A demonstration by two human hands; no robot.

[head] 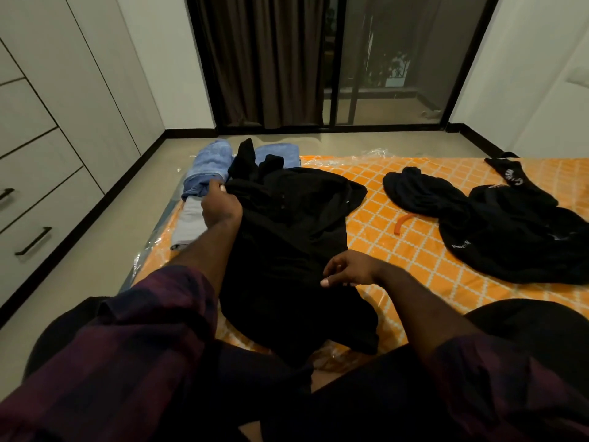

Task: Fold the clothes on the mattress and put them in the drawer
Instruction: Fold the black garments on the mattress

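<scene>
Black shirt (287, 237) lay spread on the orange-patterned mattress (414, 224), which was wrapped in clear plastic. Its long axis ran from the person's lap away toward the far edge, collar end farthest from the person, hem end nearest; a row of small buttons showed near the top.

Left hand (220, 205) reached forward, fingers curled and pinching the shirt's upper left edge near the shoulder. Right hand (347, 269) rested at the shirt's right side about mid-length, fingers curled and thumb out; whether it actually gripped cloth, could not tell. Both forearms bare, plaid sleeves (143, 330) pushed up.

Beyond the left hand, folded blue jeans (210, 167) and a pale grey garment (191, 221) sat at the mattress's left edge. A dark sock-like piece (245, 157) lay over the jeans. To the right, well apart, a loose heap of black clothes (497, 224) with white lettering. A small orange strip (403, 223) lay between shirt and heap.

Wardrobe drawers (35, 199) on the left wall were closed.
</scene>
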